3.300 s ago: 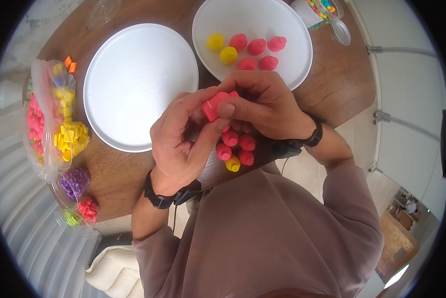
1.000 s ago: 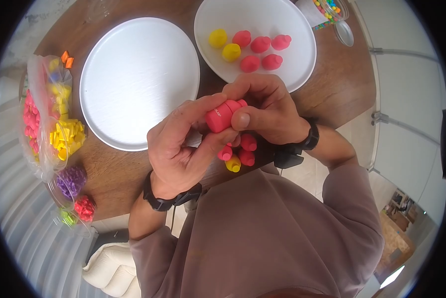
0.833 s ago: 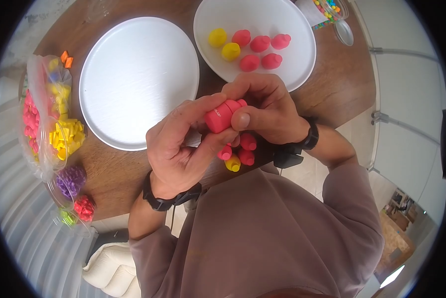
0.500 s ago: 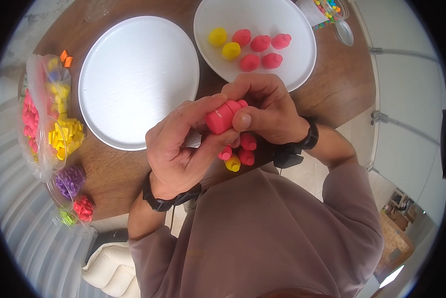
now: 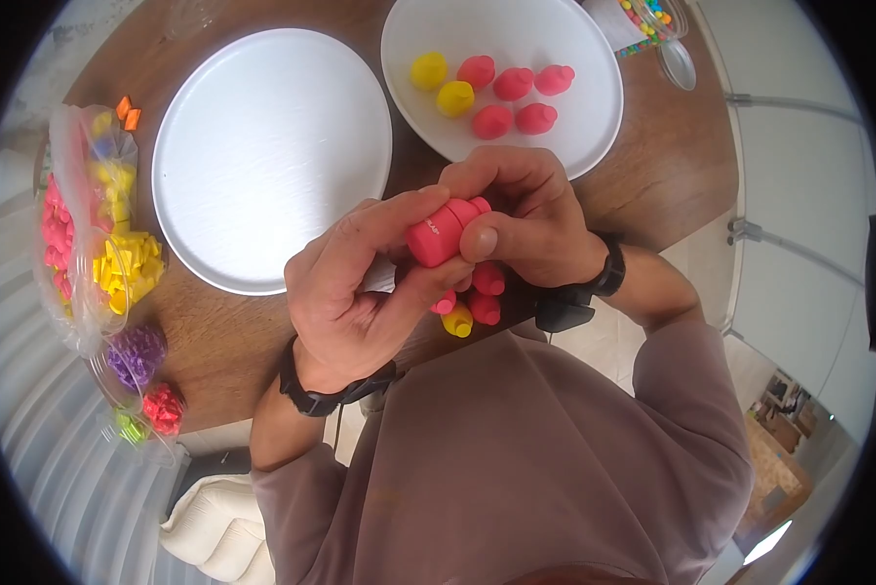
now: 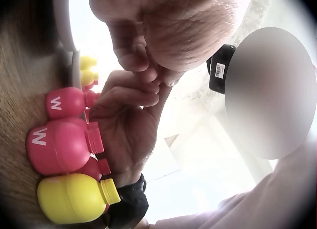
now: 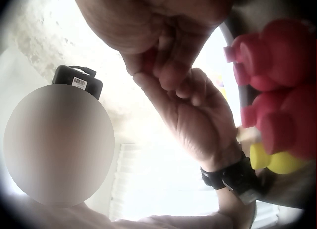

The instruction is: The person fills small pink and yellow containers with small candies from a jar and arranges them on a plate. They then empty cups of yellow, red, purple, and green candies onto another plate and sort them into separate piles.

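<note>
A small red bottle (image 5: 436,237) with pale lettering is held above the table, tilted, its narrow end towards the right. My left hand (image 5: 355,278) grips its wide body between thumb and fingers. My right hand (image 5: 525,210) pinches the narrow end with thumb and index finger. Beneath the hands stand several red bottles (image 5: 486,309) and a yellow bottle (image 5: 456,322). In the left wrist view the yellow bottle (image 6: 74,198) is nearest, beside red ones (image 6: 62,146). The right wrist view shows the red bottles (image 7: 287,53) at right; the held bottle is mostly hidden there.
An empty white round tray (image 5: 272,161) lies at left. Another white tray (image 5: 594,117) holds several red and two yellow pieces. At far left are a plastic bag (image 5: 75,234), yellow pieces (image 5: 128,268) and a purple bundle (image 5: 136,355). A jar (image 5: 667,21) stands at back right.
The held bottle has turned from its earlier angle, and its narrow end shows more plainly between the fingers. Both hands keep hold of it, with slight shifts of thumb and fingers.
</note>
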{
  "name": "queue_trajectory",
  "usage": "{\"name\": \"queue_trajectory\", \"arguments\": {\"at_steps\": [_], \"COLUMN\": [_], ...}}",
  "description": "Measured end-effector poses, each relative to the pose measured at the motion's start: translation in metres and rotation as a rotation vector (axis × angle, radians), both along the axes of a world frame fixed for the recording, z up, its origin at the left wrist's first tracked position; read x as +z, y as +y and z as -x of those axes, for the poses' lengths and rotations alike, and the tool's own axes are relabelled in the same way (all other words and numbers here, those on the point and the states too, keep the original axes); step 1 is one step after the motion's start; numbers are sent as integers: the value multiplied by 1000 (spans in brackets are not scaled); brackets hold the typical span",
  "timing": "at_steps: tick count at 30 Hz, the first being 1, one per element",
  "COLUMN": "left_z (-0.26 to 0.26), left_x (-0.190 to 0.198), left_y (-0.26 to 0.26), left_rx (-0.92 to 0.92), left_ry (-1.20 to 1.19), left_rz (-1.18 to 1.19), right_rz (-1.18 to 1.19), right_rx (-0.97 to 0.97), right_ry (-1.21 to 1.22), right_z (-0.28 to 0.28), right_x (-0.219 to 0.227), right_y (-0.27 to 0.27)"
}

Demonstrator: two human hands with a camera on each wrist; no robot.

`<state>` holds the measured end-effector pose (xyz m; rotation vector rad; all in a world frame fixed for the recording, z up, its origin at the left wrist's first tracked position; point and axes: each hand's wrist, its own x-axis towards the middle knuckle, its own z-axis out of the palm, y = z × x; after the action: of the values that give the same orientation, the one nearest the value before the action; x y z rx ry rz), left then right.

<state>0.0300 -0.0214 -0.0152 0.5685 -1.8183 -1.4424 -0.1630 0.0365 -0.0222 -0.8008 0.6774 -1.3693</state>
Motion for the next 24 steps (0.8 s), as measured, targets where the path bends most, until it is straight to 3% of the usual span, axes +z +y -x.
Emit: {"name": "queue_trajectory", "arguments": {"at_steps": [24], "left_z": [5], "left_x": [0], "left_y": [6], "left_rx": [107], "left_ry": [27], "left_rz": [-97], "right_rz": [-68], "right_rx": [-2], "right_ry": [-102], "right_z": [-6], "right_x": [-2], "right_y": [5]}}
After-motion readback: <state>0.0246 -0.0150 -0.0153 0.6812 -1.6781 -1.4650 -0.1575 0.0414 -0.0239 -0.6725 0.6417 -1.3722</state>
